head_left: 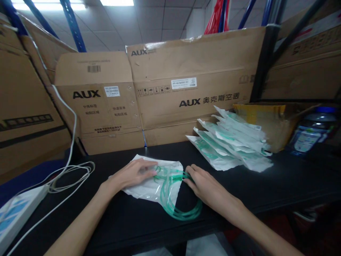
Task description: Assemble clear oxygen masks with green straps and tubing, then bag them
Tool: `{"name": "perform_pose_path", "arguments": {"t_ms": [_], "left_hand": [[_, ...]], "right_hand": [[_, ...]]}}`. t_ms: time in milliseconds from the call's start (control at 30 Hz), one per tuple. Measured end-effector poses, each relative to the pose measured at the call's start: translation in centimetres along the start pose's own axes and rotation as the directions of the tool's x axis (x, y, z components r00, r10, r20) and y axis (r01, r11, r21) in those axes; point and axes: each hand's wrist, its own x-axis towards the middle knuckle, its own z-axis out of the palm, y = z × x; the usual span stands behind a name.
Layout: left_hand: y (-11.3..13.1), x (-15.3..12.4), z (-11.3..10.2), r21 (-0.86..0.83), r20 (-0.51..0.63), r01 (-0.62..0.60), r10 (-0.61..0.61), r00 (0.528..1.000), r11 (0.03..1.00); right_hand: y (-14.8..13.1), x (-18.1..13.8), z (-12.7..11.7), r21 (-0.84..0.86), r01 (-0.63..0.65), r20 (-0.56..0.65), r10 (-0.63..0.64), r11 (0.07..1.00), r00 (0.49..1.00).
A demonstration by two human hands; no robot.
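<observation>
A white pouch with a clear front [145, 190] lies on the black table, its open end to the right. Coiled green tubing [183, 215] sits partly inside it, with loops hanging out over the tabletop. My left hand [135, 172] rests on the pouch and holds it, thumb and forefinger close to the tubing at the upper side. At the pouch's right end, my right hand [199, 179] has its fingers closed round strands of the green tubing. The fingertips of that hand are partly hidden.
Several filled pouches [226, 142] are stacked at the back right, beside an open carton [269, 124] and a dark bottle with a blue cap [309, 133]. Cardboard panels [197, 74] wall the back. On the left lie a white cable [70, 174] and a white power strip [22, 213].
</observation>
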Motion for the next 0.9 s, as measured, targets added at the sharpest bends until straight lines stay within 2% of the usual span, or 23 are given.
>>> {"name": "perform_pose_path", "arguments": {"t_ms": [100,333,433,533,633,800,900], "left_hand": [[0.0,0.0,-0.1,0.019,0.017,0.023,-0.024,1.000,1.000],[-0.4,0.1,0.4,0.110,0.013,0.034,-0.036,0.999,0.993],[-1.5,0.2,1.1,0.168,-0.039,0.052,-0.046,0.998,0.984],[-2.0,0.5,1.9,0.161,-0.062,-0.002,0.012,0.998,0.987],[-1.3,0.9,2.6,0.132,-0.016,-0.009,0.011,1.000,0.991],[0.8,0.7,3.1,0.123,0.098,0.177,-0.189,0.977,0.977],[1.5,0.8,2.8,0.139,0.176,0.165,-0.188,0.966,0.976]], "right_hand": [[1.6,-0.3,0.5,0.013,0.026,-0.039,-0.025,1.000,0.999],[4.8,-3.0,-0.2,0.023,-0.016,-0.150,0.019,1.000,0.988],[5.2,-4.2,-0.2,0.114,-0.067,-0.266,0.095,0.991,0.959],[4.9,-5.0,-0.3,0.263,-0.116,-0.313,0.198,0.958,0.929],[4.4,-5.3,-0.6,0.366,-0.142,-0.304,0.262,0.920,0.916],[4.4,-5.1,-0.7,0.387,-0.153,-0.295,0.280,0.909,0.914],[4.4,-5.1,-0.8,0.419,-0.142,-0.297,0.283,0.897,0.912]]}}
